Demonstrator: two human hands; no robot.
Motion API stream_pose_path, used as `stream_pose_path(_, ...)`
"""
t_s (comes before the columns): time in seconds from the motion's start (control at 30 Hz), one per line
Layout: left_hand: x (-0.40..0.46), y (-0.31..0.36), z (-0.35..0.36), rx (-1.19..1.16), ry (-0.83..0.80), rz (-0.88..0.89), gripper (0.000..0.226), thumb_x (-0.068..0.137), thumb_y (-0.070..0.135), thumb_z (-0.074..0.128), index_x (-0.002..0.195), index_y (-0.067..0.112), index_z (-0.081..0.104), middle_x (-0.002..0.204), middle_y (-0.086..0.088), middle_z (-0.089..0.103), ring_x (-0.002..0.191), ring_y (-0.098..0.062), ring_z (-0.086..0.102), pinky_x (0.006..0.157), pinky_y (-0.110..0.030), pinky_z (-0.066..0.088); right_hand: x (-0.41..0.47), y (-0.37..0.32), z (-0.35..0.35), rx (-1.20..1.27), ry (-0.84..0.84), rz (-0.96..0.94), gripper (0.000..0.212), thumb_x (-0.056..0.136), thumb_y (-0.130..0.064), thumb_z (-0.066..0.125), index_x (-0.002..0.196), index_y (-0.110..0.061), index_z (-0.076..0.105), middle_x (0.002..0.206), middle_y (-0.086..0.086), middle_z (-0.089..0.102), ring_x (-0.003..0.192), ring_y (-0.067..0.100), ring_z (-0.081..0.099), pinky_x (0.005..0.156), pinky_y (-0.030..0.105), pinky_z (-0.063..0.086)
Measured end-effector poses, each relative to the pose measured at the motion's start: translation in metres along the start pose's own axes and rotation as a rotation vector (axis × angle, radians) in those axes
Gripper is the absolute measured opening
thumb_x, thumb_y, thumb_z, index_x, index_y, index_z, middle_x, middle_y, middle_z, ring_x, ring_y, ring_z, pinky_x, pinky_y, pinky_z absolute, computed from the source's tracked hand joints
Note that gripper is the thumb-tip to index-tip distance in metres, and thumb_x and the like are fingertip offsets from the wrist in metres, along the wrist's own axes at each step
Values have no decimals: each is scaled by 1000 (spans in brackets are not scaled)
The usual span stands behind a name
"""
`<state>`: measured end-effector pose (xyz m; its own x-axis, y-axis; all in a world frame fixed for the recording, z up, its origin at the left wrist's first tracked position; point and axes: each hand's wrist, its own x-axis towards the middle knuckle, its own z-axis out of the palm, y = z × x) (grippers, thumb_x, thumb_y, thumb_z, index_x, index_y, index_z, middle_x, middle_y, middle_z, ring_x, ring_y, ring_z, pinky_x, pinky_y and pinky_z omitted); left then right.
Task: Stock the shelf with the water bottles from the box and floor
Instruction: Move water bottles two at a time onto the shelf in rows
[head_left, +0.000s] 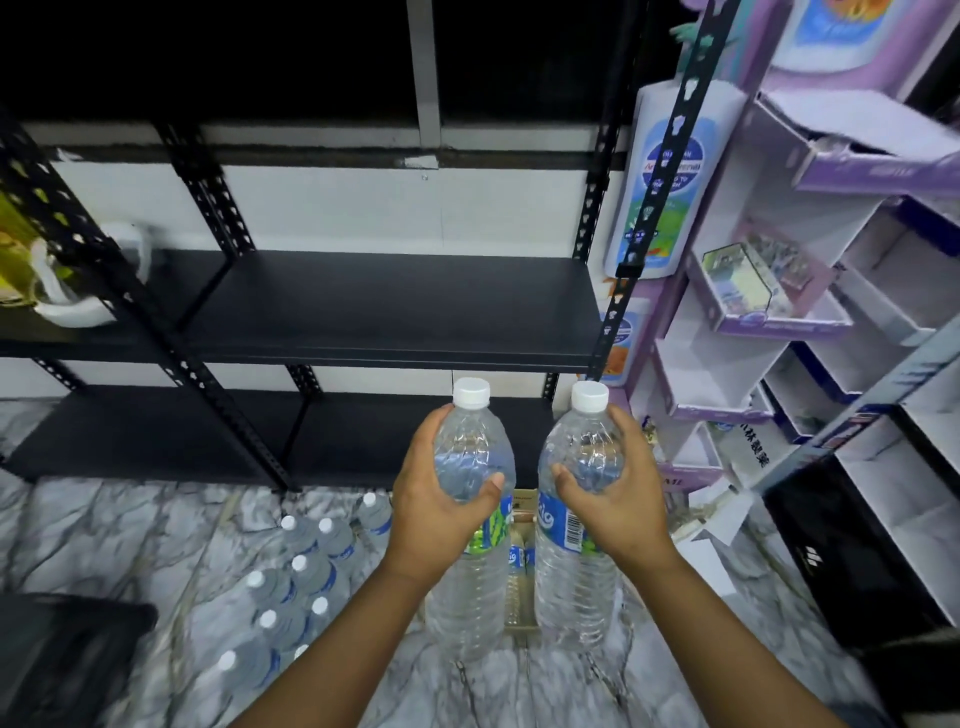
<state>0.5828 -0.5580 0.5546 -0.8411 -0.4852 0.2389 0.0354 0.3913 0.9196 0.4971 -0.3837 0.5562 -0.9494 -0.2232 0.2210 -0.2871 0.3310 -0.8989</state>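
Two big water bottles are up in the air, one in each hand. The left hand (441, 499) wraps its fingers and thumb around the left bottle (470, 519), just under the neck. The right hand (608, 493) holds the right bottle (576, 519) the same way. Both bottles stand straight up, close side by side, with white caps on top. They hang in front of the black shelf (395, 306), and its middle board has nothing on it in the part we can see. Down on the marble floor (130, 530) a bunch of small bottles (296, 587) wait, off to the left. Between the two big bottles peeks a cardboard box (522, 512) with more bottles inside. So the job looks like it has only just begun. What could go wrong? The bottles are full and look heavy, and each hand holds only the smooth top part, so one could slip down and drop onto the small bottles or the box. The bottles are tall too, so a cap could bump the board above when they go in. If a bottle is set too near the front edge, it could tip and fall off.
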Motion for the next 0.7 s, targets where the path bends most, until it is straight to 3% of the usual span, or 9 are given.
stream_pose_path(0.1, -7, 19, -8, -14, 12, 0, 73, 70, 38, 74, 127, 60, 34, 127, 14, 55, 117, -5, 54, 93, -21, 46, -7, -19, -11, -4, -4, 4, 78, 72, -18, 83, 127, -44, 34, 118, -20, 47, 115, 9, 50, 100, 38, 47)
stream_pose_path(0.23, -11, 45, -17, -7, 39, 16, 75, 73, 31, 78, 126, 60, 34, 126, 17, 54, 118, -3, 53, 91, -18, 44, -13, -43, -25, -15, 1, -42, 77, 71, -16, 84, 127, -38, 36, 116, -27, 44, 115, 8, 49, 99, 33, 44)
stream_pose_path(0.4, -11, 72, -25, -27, 67, 31, 75, 72, 32, 78, 134, 45, 39, 126, 12, 57, 117, -8, 56, 96, -33, 50, -11, -72, -41, -13, -18, -82, 76, 72, -16, 83, 127, -37, 35, 114, -29, 42, 109, -1, 44, 90, 13, 33)
stream_pose_path(0.53, -6, 103, -30, -45, 97, 82, 71, 69, 33, 76, 128, 52, 41, 119, 16, 60, 109, -4, 60, 91, -32, 54, -3, -95, -54, 7, -15, -121, 77, 72, -16, 83, 137, -23, 42, 124, -9, 48, 116, 9, 48, 97, 23, 38)
stream_pose_path(0.7, 6, 141, -37, -53, 129, 156, 70, 70, 33, 77, 125, 56, 40, 119, 14, 61, 108, -5, 61, 90, -32, 54, 11, -126, -74, 61, -4, -192, 75, 73, -16, 82, 130, -34, 37, 124, -7, 49, 114, 11, 49, 96, 25, 38)
